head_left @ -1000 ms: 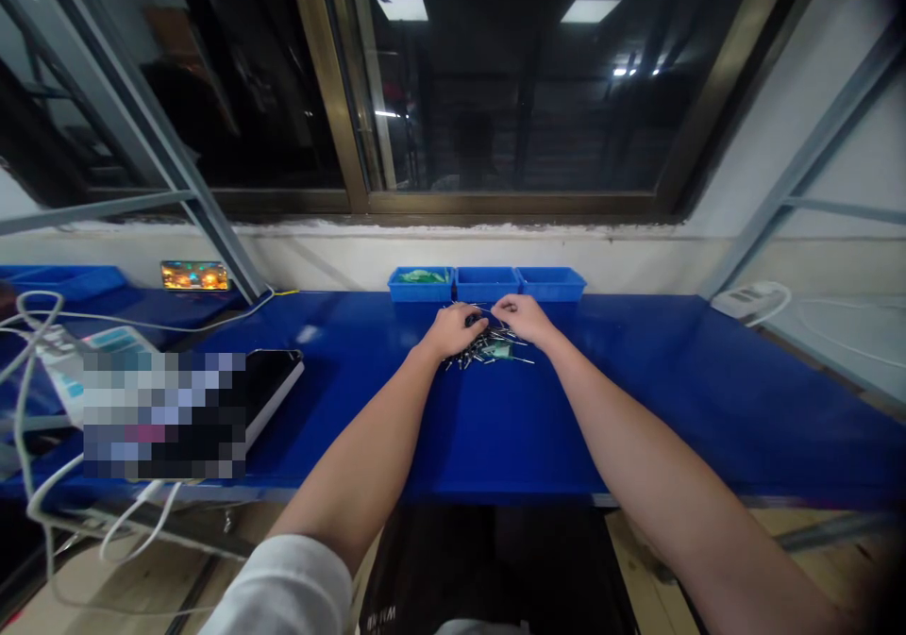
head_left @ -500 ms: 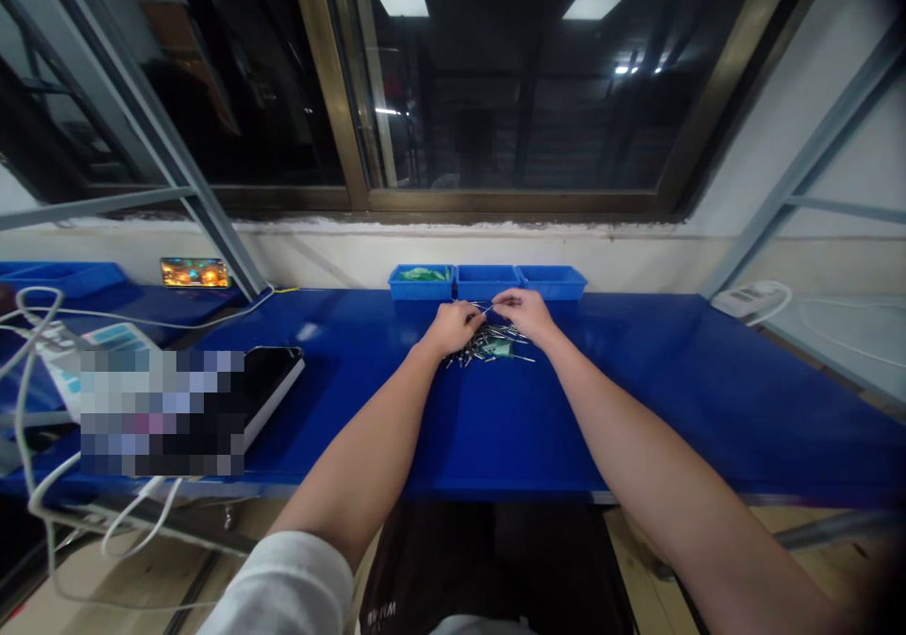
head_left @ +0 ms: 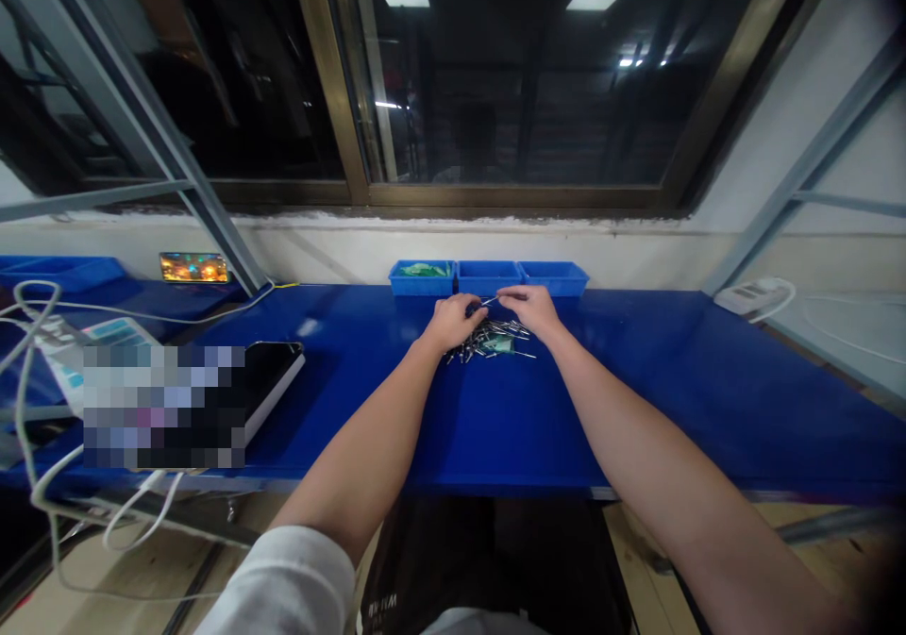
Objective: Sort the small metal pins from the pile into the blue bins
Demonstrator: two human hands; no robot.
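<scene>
Handling: a thin rod (head_left: 491, 301) sits at the fingers of the left hand (head_left: 451, 322) and right hand (head_left: 536, 309); the step, as I judge it, is working with one piece by fingertip.
Left hand: thumb and fingers curl toward each other at the pile's left side, beside the rod's left end; whether they pinch it, I cannot tell.
Right hand: thumb and fingertips look clamped on the rod's right end.
Rod: bridges the small gap between the hands, slanted, its right end nearer the far edge of the table (head_left: 495, 437).
Care: any next move seems to call for a light pinch and a rod held clear of the pieces below.
Pile (head_left: 481, 342): loose metal pieces, pointing many ways, near the middle of the far edge; a green scrap (head_left: 501, 343) lies among them.
Bins: left bin (head_left: 423, 286), middle bin (head_left: 487, 278) and right bin (head_left: 553, 281) line the far edge; green stuff fills the left one.
In the way: crossed pieces under the fingers; bin walls just beyond.
Left end: a dark-topped box (head_left: 273, 366) toward the near corner; a lit phone (head_left: 193, 267) past the frame post (head_left: 223, 239).
Right end: a power strip (head_left: 750, 295) at the far corner.
</scene>
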